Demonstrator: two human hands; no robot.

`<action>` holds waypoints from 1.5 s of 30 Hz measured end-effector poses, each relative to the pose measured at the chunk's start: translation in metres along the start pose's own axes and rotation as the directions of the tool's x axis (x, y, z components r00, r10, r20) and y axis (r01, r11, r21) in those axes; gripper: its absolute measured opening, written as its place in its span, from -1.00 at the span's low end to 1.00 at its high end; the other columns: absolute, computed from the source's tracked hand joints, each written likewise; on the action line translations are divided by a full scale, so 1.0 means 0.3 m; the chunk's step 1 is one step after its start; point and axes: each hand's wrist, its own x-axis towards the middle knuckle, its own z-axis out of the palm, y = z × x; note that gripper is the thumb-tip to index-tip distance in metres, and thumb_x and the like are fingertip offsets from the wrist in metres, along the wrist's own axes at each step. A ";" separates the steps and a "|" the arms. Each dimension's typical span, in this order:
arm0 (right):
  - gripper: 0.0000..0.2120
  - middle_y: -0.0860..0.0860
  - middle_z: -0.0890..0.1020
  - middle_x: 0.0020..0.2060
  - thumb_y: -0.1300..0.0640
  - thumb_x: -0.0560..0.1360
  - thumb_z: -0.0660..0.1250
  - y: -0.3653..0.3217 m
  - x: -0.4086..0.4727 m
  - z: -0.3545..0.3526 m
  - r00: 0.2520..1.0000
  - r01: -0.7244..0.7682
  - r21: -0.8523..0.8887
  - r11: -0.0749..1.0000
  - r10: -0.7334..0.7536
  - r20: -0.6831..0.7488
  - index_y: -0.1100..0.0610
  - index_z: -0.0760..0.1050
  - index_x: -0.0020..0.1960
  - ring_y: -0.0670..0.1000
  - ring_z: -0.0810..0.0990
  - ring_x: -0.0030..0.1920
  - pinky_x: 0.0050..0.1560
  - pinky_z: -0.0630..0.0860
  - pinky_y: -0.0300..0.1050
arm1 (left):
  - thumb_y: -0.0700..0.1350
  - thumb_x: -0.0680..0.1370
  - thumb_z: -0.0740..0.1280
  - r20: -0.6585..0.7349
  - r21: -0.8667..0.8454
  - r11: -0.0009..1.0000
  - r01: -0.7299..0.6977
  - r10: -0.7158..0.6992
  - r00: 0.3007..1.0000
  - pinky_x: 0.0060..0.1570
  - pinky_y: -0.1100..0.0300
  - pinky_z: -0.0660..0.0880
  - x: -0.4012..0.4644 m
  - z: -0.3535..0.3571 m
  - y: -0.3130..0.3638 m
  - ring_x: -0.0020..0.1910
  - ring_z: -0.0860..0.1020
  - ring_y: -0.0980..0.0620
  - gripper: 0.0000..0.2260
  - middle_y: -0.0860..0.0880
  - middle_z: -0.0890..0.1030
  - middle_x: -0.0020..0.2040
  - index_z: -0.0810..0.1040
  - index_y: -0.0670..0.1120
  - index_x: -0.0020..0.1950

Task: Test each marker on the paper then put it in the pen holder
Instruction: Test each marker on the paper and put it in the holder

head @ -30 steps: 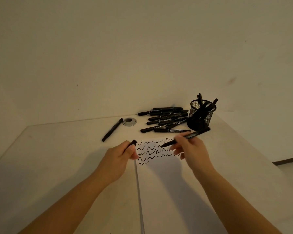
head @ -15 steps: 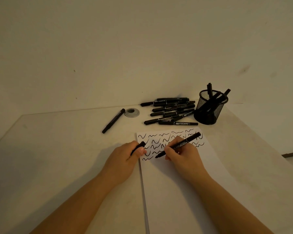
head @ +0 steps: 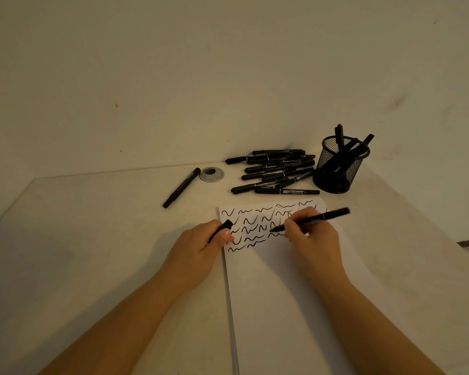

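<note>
My right hand has its grip pinched round the marker low on the barrel, the way one holds a pen, so the tip meets the paper at a slant; the tip points toward nine o'clock and the tail rises toward two o'clock. It sits at the end of the lower rows of squiggles, where a blank patch lets a new stroke show clearly.

My left hand rests at the paper's left edge, its grip curled round the cap. I judge it does two jobs there: steadying the sheet and keeping the cap ready for closing the marker.

The pen holder stands at one o'clock from the paper, with several markers already leaning inside. Beside it, at twelve o'clock, lies the pile of markers, near enough to reach without shifting. A single marker lies apart at eleven o'clock on the surface, just beside a round metal disc; why it lies apart I cannot tell.
</note>
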 end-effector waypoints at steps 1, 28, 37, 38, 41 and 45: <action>-0.88 -0.06 0.61 -0.34 0.20 0.47 0.30 -0.001 0.001 -0.006 1.000 -0.003 0.065 0.998 0.004 -0.022 0.01 0.46 -0.20 -0.18 0.58 -0.32 -0.33 0.45 -0.37 | 0.06 0.57 0.13 -0.008 0.003 1.000 -0.008 0.008 1.000 -0.08 0.41 0.43 0.000 0.002 -0.001 -0.07 0.55 0.26 -0.83 0.19 0.62 -0.14 0.50 0.16 -0.10; -0.91 0.07 0.65 -0.40 0.33 0.48 0.28 -0.042 -0.043 0.004 0.936 -0.077 0.349 0.934 -0.053 0.348 0.18 0.47 -0.16 -0.03 0.59 -0.37 -0.32 0.55 -0.21 | 0.04 0.53 0.23 0.055 0.162 0.966 -0.202 0.196 0.979 -0.23 0.46 0.28 -0.013 0.012 0.049 -0.21 0.41 0.26 -0.77 0.25 0.42 -0.24 0.57 0.02 0.10; -0.95 0.00 0.58 -0.47 0.33 0.42 0.34 -0.051 -0.058 0.005 0.919 -0.008 0.369 0.929 -0.138 0.368 0.24 0.48 -0.18 -0.07 0.54 -0.40 -0.30 0.50 -0.26 | 0.19 0.50 0.05 0.008 0.033 0.970 -0.242 0.241 0.970 -0.34 0.24 0.36 -0.025 0.027 0.068 -0.32 0.45 0.09 -0.58 0.11 0.48 -0.30 0.58 -0.06 -0.05; -0.95 0.00 0.58 -0.47 0.33 0.42 0.34 -0.053 -0.062 0.004 0.918 -0.009 0.385 0.923 -0.145 0.370 0.24 0.47 -0.18 -0.07 0.54 -0.40 -0.30 0.50 -0.26 | 0.19 0.50 0.06 -0.007 0.001 0.972 -0.236 0.236 0.972 -0.37 0.26 0.32 -0.025 0.029 0.068 -0.35 0.43 0.10 -0.58 0.13 0.45 -0.34 0.58 -0.05 -0.08; -0.94 0.01 0.58 -0.47 0.32 0.39 0.34 -0.056 -0.066 0.006 0.913 0.000 0.410 0.912 -0.167 0.371 0.23 0.47 -0.19 -0.07 0.54 -0.39 -0.28 0.51 -0.26 | 0.18 0.48 0.09 -0.022 -0.091 0.973 -0.214 0.213 0.977 -0.42 0.37 0.24 -0.031 0.033 0.068 -0.43 0.39 0.16 -0.63 0.14 0.41 -0.45 0.57 -0.03 -0.18; -0.91 0.01 0.56 -0.45 0.22 0.34 0.34 -0.058 -0.064 0.013 0.897 -0.010 0.417 0.909 -0.176 0.405 0.22 0.46 -0.19 -0.08 0.54 -0.38 -0.26 0.50 -0.26 | 0.17 0.47 0.09 0.029 -0.133 0.973 -0.190 0.195 0.980 -0.44 0.39 0.22 -0.030 0.028 0.066 -0.47 0.37 0.19 -0.74 0.18 0.45 -0.45 0.49 0.12 -0.26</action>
